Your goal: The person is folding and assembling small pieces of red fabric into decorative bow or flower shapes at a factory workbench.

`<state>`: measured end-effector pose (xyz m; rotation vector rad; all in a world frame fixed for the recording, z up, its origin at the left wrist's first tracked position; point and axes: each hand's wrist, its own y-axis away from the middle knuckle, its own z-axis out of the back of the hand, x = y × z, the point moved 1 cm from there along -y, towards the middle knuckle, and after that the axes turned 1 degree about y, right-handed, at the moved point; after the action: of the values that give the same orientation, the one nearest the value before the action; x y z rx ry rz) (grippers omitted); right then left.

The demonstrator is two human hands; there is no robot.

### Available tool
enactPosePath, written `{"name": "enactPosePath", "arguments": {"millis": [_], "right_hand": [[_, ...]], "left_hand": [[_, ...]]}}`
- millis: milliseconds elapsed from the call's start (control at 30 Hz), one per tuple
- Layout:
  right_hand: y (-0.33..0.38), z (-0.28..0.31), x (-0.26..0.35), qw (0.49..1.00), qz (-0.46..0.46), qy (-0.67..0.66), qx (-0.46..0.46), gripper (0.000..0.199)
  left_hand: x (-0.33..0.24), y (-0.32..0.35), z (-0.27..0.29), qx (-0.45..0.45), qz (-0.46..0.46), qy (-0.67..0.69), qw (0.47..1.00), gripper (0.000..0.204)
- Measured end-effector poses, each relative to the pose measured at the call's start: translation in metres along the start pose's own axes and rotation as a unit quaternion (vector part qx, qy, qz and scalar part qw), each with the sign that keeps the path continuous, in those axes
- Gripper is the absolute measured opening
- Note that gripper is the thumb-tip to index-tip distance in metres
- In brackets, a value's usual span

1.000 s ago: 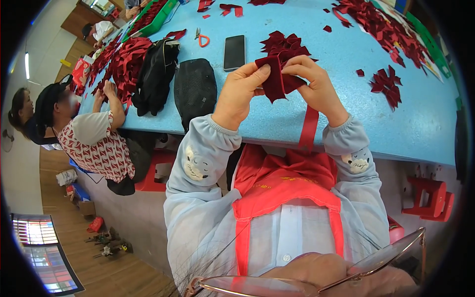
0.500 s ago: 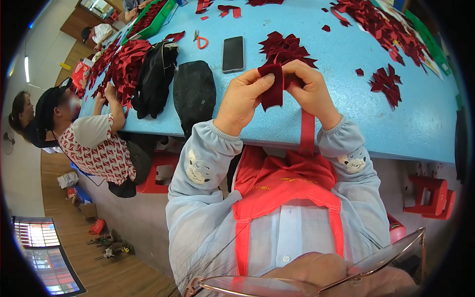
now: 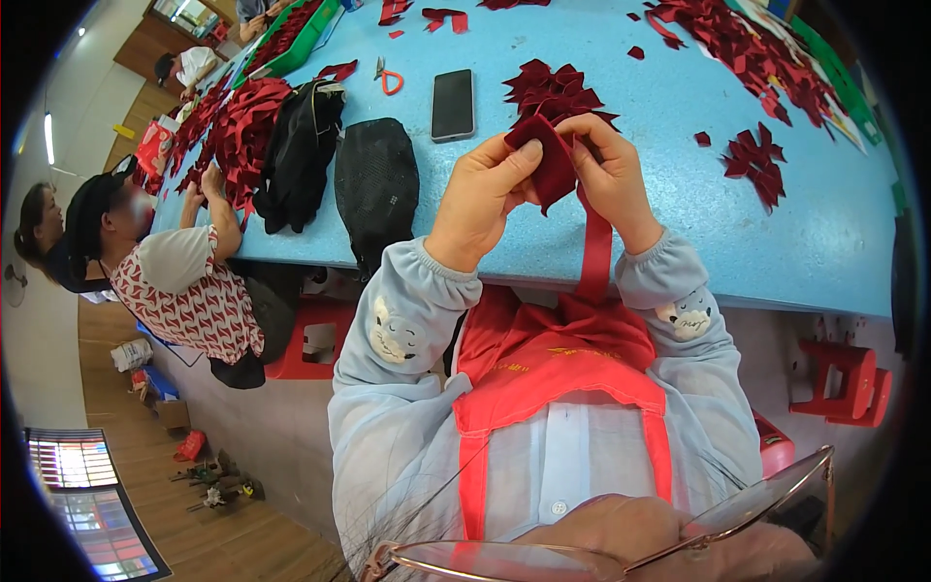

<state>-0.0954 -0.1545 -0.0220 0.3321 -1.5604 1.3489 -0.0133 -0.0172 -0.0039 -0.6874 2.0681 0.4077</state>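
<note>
My left hand (image 3: pixel 477 202) is closed in a pinch, its thumb pressed on a folded dark-red velvet ribbon (image 3: pixel 556 173) held above the table's near edge. My right hand (image 3: pixel 617 184) pinches the ribbon's right side with thumb and fingertips. From under the right hand a long red ribbon tail (image 3: pixel 594 254) hangs down in front of the red apron (image 3: pixel 562 364). Just beyond my fingers lies a small pile of dark-red ribbon bows (image 3: pixel 555 89). How the folds run inside the grip is partly hidden by the fingers.
On the blue table (image 3: pixel 679 233) are a phone (image 3: pixel 452 105), orange-handled snips (image 3: pixel 390 80), a black pouch (image 3: pixel 378 184) and black cloth (image 3: pixel 299 160). Red ribbon heaps (image 3: pixel 247 121) lie left and far right, near green crates (image 3: pixel 301 41). A co-worker (image 3: pixel 184 281) sits at left.
The folded ribbon has turned from hanging upright to a slanted, diamond-like pose. The right hand's fingers have shifted along its side, and the hanging tail has swung slightly left.
</note>
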Motion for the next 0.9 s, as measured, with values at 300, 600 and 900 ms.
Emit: {"name": "enactPosePath", "arguments": {"millis": [300, 600, 900], "right_hand": [[-0.0045, -0.0006, 0.0007, 0.999, 0.016, 0.041, -0.007, 0.013], [-0.0042, -0.0002, 0.0026, 0.998, -0.038, 0.036, 0.018, 0.014], [-0.0009, 0.0045, 0.0073, 0.996, -0.028, -0.02, 0.081, 0.019]], "left_hand": [[-0.0016, -0.0008, 0.0023, 0.03, -0.068, -0.06, 0.995, 0.023], [-0.0037, 0.0012, 0.0057, 0.023, -0.031, -0.013, 0.999, 0.022], [0.0013, 0.0041, 0.0073, -0.021, -0.028, -0.036, 0.999, 0.02]]}}
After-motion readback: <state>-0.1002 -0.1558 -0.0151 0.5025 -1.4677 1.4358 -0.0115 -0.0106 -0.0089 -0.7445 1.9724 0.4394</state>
